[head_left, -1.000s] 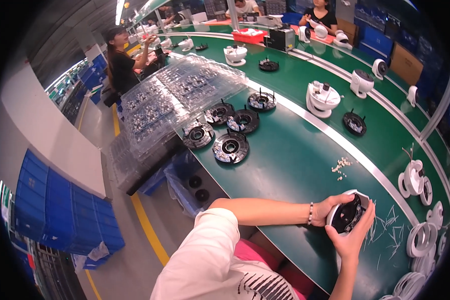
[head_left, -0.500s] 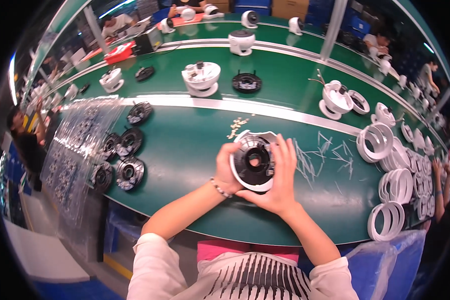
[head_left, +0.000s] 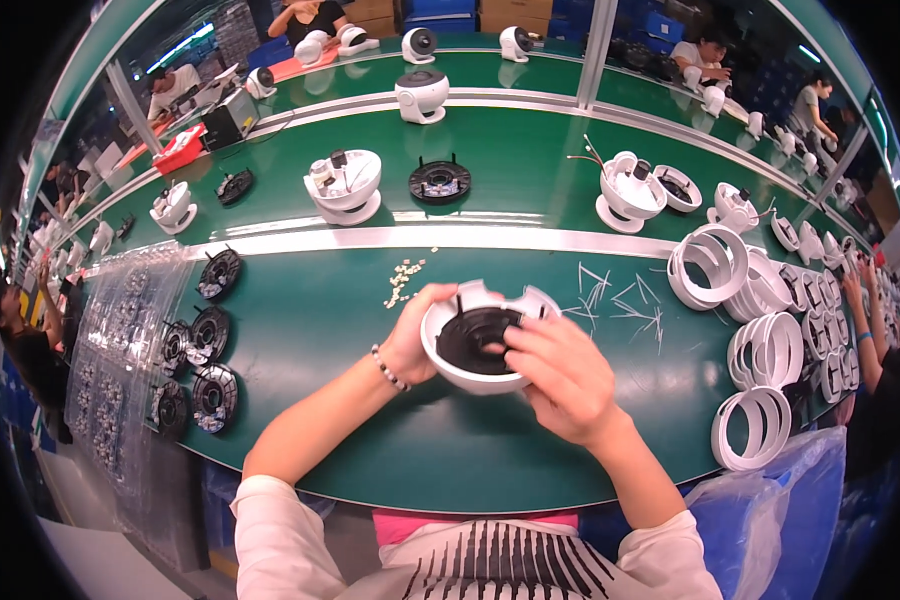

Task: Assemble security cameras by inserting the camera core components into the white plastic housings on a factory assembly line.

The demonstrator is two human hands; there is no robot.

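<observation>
Over the near part of the green table I hold up a white rounded shell [head_left: 473, 380] with notches in its far rim. A black round part [head_left: 460, 343] sits inside it, facing up. My left hand [head_left: 413, 338] is closed round the shell's left side, its thumb hidden from clear view. From the right, my right hand [head_left: 567, 380] reaches over the rim with bent fingers, and its fingertips grip at the middle of the black part. Those fingers cover part of the black part's right side.
Black round parts [head_left: 213, 395] with boards lie at left beside plastic trays [head_left: 120, 370]. Small pale pieces [head_left: 402, 283] and thin white strips [head_left: 638, 300] are scattered beyond my hands. White rings [head_left: 760, 425] stack at right. Half-built units [head_left: 345, 185] stand on the far belt [head_left: 530, 165]; people work beyond.
My right hand has left the shell's side and now reaches inside, onto the black part. The shell has tilted from facing me to facing more upward. The whole view has shifted.
</observation>
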